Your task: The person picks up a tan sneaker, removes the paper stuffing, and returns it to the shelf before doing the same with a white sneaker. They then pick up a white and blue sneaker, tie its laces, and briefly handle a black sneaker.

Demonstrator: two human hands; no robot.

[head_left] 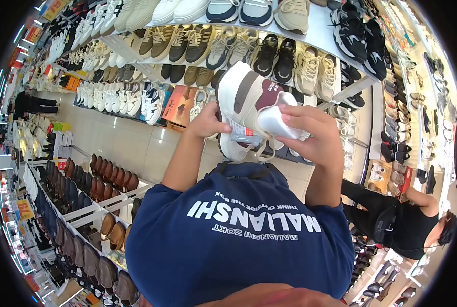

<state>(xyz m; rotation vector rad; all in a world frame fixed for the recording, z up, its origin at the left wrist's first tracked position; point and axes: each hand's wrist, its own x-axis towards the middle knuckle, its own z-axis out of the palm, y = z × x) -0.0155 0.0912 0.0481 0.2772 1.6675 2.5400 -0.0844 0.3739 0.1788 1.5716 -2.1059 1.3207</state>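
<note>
Up in front of my chest is a sneaker (243,102) in cream, grey and maroon, tilted with its thick white sole to the left. My left hand (208,122) grips it along the sole side, thumb over the edge. My right hand (314,130) pinches a smooth white cloth-like piece (278,123) against the shoe's opening; its exact kind I cannot tell. A paper label (240,130) with an orange mark and a grey security tag (245,138) are on the shoe near my left thumb. Loose laces (265,151) hang below the tag.
A tiered shoe rack (162,30) full of sneakers stands ahead. An orange shoe box (179,105) sits on its lower level. Leather shoes (113,174) line a low rack at left. A person in black (415,225) is at right, another person (31,105) far left.
</note>
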